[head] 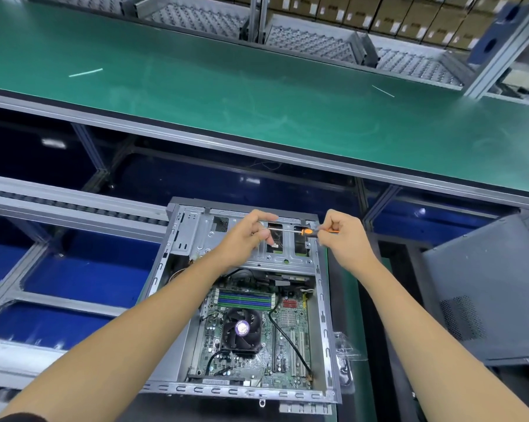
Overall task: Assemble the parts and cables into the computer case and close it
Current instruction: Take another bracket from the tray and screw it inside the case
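The case [248,303] lies open below both hands. The right hand [344,239] grips the screwdriver [306,231] by its handle, which the fingers mostly hide. The left hand [248,236] pinches the shaft near the tip; the tip is hidden. The side panel [488,287] leans to the right, cut off by the frame edge.

From my end the case [181,248] reads as bare sheet metal, dull grey and stamped, with the board [287,354] inside a matt green. The screwdriver [290,229] has a bright steel shaft and a glossy orange plastic grip (black bands on it). The belt [226,86] looks smooth, faintly sheened green, and the panel [482,284] is matt grey metal.
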Motion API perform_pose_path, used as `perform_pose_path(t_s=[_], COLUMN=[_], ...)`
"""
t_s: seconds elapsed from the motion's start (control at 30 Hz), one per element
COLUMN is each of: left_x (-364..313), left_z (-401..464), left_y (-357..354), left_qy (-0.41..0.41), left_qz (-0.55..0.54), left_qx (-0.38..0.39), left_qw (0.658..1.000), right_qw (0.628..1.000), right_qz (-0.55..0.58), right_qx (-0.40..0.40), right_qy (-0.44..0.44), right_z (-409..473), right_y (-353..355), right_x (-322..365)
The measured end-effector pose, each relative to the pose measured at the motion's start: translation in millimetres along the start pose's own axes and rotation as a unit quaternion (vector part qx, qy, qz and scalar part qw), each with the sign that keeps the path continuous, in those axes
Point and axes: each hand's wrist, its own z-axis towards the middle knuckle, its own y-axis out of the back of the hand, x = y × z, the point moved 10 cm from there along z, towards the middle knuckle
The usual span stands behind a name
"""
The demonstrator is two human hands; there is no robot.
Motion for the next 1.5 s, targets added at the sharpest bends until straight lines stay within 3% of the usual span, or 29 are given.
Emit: perform_pose_path(t_s=[0.1, 0.23, 0.43, 0.57, 0.67, 0.73, 0.87, 0.97, 1.1, 1.3, 1.37, 1.43, 1.5], left_x=[4, 19, 21, 4, 2, 8, 14, 22, 25, 25, 27, 16, 12], left_z=[-3, -8, -14, -9, -8, -15, -25, -24, -24, -23, -21, -18, -19], left_y=[1, 16, 26, 10, 15, 21, 15, 15, 6, 3, 4, 7, 9], left_qy=[0.021, 0.074, 0.097, 0.055, 0.06, 0.055, 0.0, 0.033, 0.014, 0.015, 0.051, 0.031, 0.019], left_qz=[-0.015, -0.083, 0.002, 0.079, 0.065, 0.129, 0.204, 0.16, 0.255, 0.188, 0.213, 0.281, 0.238], left_qx=[-0.006, -0.077, -0.134, -0.086, -0.137, -0.155, -0.131, -0.126, -0.09, -0.055, -0.046, -0.055, -0.068], left_qw=[1.0, 0.991, 0.986, 0.992, 0.987, 0.978, 0.97, 0.979, 0.963, 0.98, 0.975, 0.958, 0.969], right_qw=[1.0, 1.0, 0.999, 0.999, 0.999, 0.999, 0.999, 0.999, 0.999, 0.999, 0.999, 0.999, 0.999], right_qz=[0.0, -0.005, -0.018, -0.018, -0.016, -0.012, -0.008, -0.012, -0.015, -0.004, -0.008, -0.013, -0.017], right_qx=[0.001, -0.006, -0.007, -0.01, -0.012, -0.011, -0.006, -0.005, 0.001, 0.009, 0.008, 0.009, 0.009], right_qy=[-0.003, -0.006, -0.025, -0.04, -0.047, -0.05, -0.051, -0.048, -0.047, -0.045, -0.044, -0.043, -0.042], right_z=[-1, -2, -4, -7, -7, -7, -7, -5, -3, 0, 1, 2, 2], right_y=[3, 8, 9, 10, 12, 12, 11, 10, 8, 6, 6, 7, 8], right_x=[-3, -8, -19, -25, -29, -31, -34, -35, -37, -38, -38, -37, -37])
